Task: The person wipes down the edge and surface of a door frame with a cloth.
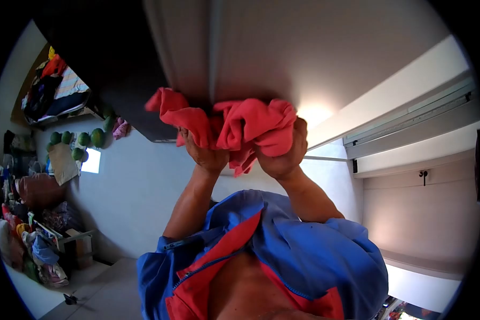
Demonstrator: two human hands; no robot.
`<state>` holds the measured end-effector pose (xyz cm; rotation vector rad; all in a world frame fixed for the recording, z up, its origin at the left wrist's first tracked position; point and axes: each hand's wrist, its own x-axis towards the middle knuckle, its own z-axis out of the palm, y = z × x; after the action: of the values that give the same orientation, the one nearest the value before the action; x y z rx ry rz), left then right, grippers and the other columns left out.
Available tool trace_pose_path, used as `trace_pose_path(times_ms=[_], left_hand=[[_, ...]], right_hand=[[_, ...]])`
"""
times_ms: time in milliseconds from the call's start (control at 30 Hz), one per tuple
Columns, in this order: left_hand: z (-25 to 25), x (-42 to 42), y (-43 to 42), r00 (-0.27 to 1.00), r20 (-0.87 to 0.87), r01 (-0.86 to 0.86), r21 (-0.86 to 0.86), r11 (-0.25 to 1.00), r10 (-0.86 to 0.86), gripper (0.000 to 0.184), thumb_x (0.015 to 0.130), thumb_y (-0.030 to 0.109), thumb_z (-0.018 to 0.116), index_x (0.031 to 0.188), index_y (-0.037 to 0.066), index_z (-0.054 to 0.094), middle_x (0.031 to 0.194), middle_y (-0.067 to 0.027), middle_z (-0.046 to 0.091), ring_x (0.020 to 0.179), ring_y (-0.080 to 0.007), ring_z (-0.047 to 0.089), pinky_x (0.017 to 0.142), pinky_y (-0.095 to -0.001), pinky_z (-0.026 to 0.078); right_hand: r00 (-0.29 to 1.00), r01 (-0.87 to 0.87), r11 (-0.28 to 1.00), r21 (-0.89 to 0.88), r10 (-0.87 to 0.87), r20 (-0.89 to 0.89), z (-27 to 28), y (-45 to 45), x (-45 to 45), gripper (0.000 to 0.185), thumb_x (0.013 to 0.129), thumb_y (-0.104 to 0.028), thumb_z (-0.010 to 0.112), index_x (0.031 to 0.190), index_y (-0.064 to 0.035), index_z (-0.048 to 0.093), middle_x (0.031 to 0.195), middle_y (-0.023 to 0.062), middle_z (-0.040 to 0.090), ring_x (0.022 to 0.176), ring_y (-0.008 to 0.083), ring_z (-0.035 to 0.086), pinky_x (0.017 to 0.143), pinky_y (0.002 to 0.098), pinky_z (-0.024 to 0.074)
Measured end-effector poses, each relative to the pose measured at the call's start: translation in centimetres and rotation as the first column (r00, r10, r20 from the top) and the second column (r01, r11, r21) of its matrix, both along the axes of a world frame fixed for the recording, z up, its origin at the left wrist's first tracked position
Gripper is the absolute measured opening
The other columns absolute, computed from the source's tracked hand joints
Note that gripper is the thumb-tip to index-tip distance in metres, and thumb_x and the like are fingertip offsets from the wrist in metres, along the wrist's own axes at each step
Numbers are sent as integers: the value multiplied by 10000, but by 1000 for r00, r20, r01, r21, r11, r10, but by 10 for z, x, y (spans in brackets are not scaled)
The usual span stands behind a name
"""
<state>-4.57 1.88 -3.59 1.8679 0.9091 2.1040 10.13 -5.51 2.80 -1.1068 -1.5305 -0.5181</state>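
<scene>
Red cloth [256, 128], bunched, held up in front of the panel [314, 53]; contact with it we can't confirm. Grip: our left hand [205, 156] and right hand [281, 160] both close on folds, fingers partly hidden. To handle it well, we'd spread the bunch flatter, match the hold on both sides, and tuck in the loose end hanging between the wrists. Left end sticks out toward the dark panel [117, 69], so snagging on its edge looks possible; the seam [214, 48] is another likely catch. Right: window track [410, 120], apart from the hands. Left, well away: melons [97, 137] on the floor [128, 192], bags and clothes [37, 192] heaped beyond.
</scene>
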Motion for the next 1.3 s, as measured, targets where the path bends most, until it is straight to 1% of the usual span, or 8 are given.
trace_pose_path(times_ms=[300, 500, 600, 633, 700, 967, 1167, 1300], left_hand=[[-5, 94, -42, 884, -374, -251, 128, 960, 281, 869, 791, 570, 833, 1458, 107, 523, 1527, -211, 409, 1410, -476, 351, 1149, -608, 279], [47, 126, -43, 827, -446, -252, 248, 936, 341, 813, 915, 603, 666, 1456, 12, 530, 1619, -298, 326, 1504, -572, 213, 1206, -677, 141], [63, 135, -42, 814, -458, -231, 310, 922, 358, 743, 931, 577, 667, 1446, 54, 548, 1619, -322, 300, 1518, -581, 151, 1201, -703, 88], [47, 137, -43, 802, -467, -241, 316, 918, 371, 743, 931, 577, 667, 1446, 54, 548, 1619, -322, 300, 1518, -581, 151, 1201, -703, 88], [2, 139, -45, 798, -523, -200, 241, 950, 301, 659, 919, 505, 686, 1401, 66, 592, 1571, -311, 373, 1460, -578, 280, 1171, -715, 159], [-23, 140, -57, 706, -609, -243, 273, 931, 362, 541, 860, 363, 708, 1313, 74, 651, 1443, -271, 475, 1260, -500, 466, 1041, -615, 349], [99, 150, -39, 800, -361, -315, 429, 847, 480, 613, 866, 461, 726, 1325, 66, 634, 1483, -281, 458, 1315, -513, 440, 1071, -613, 346], [52, 154, -40, 835, -366, -314, 297, 902, 411, 630, 834, 452, 780, 1308, 62, 640, 1447, -272, 495, 1296, -495, 461, 1062, -601, 357]], right_hand=[[995, -95, 995, 42, 96, -36, -29, -26, 86, 475, 685, -111, 871, 1110, -28, 675, 1027, 173, 676, 790, 281, 693, 616, 328, 563], [989, -63, 992, -110, 77, 126, 43, -35, 145, 468, 739, -101, 823, 1170, -16, 661, 1147, 177, 679, 948, 313, 672, 804, 384, 555], [927, -364, 928, -76, 353, -129, 49, -12, 162, 588, 922, -157, 722, 1437, -1, 487, 1413, 173, 551, 1292, 338, 559, 1136, 478, 397], [920, -378, 923, -69, 367, -139, 41, -5, 161, 588, 922, -157, 722, 1437, -1, 487, 1413, 173, 551, 1292, 338, 559, 1136, 478, 397], [480, -702, 681, 208, 668, -568, 3, 12, 152, 592, 970, -135, 701, 1483, 6, 442, 1423, 159, 555, 1289, 302, 568, 1127, 447, 438], [682, -574, 769, -282, 258, -684, -39, 1, 169, 581, 842, -189, 871, 1317, -19, 582, 1120, 85, 630, 997, 169, 622, 865, 311, 515], [483, -736, 674, 66, 590, -647, 58, 1, 164, 557, 898, -280, 762, 1326, 4, 547, 1198, 185, 561, 1022, 318, 566, 868, 382, 487], [764, -622, 771, -141, 557, -325, 23, -11, 168, 696, 922, -447, 705, 1379, 40, 509, 1312, 245, 563, 1098, 422, 574, 907, 485, 490]])
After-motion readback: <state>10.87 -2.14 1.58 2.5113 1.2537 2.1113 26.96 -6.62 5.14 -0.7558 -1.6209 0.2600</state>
